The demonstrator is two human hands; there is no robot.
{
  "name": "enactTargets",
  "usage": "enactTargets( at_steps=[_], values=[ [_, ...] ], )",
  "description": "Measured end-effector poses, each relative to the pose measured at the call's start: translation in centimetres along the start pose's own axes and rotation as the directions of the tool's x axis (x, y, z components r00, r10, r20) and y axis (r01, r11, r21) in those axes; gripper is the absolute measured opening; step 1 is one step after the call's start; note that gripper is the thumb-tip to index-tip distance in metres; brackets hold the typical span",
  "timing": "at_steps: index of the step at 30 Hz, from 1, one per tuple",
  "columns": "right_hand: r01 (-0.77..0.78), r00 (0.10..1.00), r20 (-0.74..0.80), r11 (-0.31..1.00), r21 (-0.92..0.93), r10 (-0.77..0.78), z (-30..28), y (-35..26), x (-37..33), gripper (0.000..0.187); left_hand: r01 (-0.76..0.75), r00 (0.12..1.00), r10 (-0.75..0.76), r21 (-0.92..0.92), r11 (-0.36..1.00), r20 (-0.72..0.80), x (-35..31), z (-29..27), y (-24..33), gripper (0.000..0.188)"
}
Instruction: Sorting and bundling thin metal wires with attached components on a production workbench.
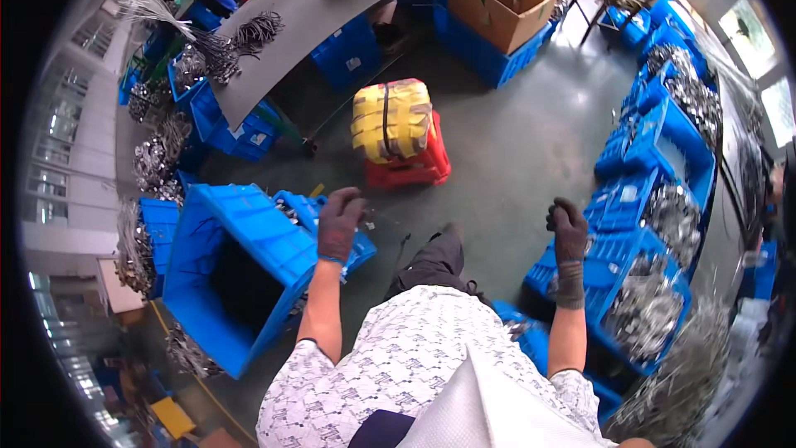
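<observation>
My left hand (338, 226), in a dark glove, is raised in front of an empty-looking blue crate (249, 224) tipped on its side at my left. Its fingers are loosely bent and apart, with nothing seen in them. My right hand (570, 231), gloved too, hangs in the air at the right, beside stacked blue crates (626, 199). Its fingers are curled in, and no object shows there. Ahead of me, between the hands, stands a red stool (419, 164) with a yellow taped cushion (390, 120) on top.
A grey worktable (307, 12) curves across the far left, with bundles of metal strips (257, 31) on it. Beyond the stool an open cardboard box (502, 4) sits in a blue crate. Crates of shiny metal parts (643, 311) line the right side. A chair (626, 0) stands far right.
</observation>
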State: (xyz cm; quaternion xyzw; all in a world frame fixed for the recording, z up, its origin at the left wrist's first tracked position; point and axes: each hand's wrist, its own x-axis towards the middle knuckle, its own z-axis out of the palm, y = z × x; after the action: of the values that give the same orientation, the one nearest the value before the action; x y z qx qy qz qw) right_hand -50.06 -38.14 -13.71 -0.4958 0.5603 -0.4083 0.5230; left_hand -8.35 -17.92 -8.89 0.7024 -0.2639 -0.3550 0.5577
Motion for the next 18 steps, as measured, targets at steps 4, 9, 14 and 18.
enactTargets(
  at_steps=[4,9,14,18],
  values=[
    [0.227,0.973,0.127,0.906,-0.357,-0.193,1.3,0.2,16.8,0.023,0.209,0.957,-0.241,-0.192,0.959,-0.164,11.1,6.3,-3.4,0.024],
    [0.116,0.985,0.161,0.935,-0.337,-0.064,1.8,2.5,28.0,0.022,0.292,0.911,-0.341,-0.222,0.93,-0.231,24.9,14.5,-2.3,0.025],
    [-0.291,0.956,-0.026,0.942,-0.168,0.291,-2.2,5.4,37.2,0.022,0.209,0.941,-0.283,-0.339,0.917,-0.187,38.0,20.7,3.7,0.027],
    [-0.317,0.945,-0.005,0.916,-0.247,0.326,1.7,3.5,50.5,0.025,0.143,0.92,-0.242,-0.309,0.94,-0.31,48.0,22.5,4.7,0.026]
  ],
)
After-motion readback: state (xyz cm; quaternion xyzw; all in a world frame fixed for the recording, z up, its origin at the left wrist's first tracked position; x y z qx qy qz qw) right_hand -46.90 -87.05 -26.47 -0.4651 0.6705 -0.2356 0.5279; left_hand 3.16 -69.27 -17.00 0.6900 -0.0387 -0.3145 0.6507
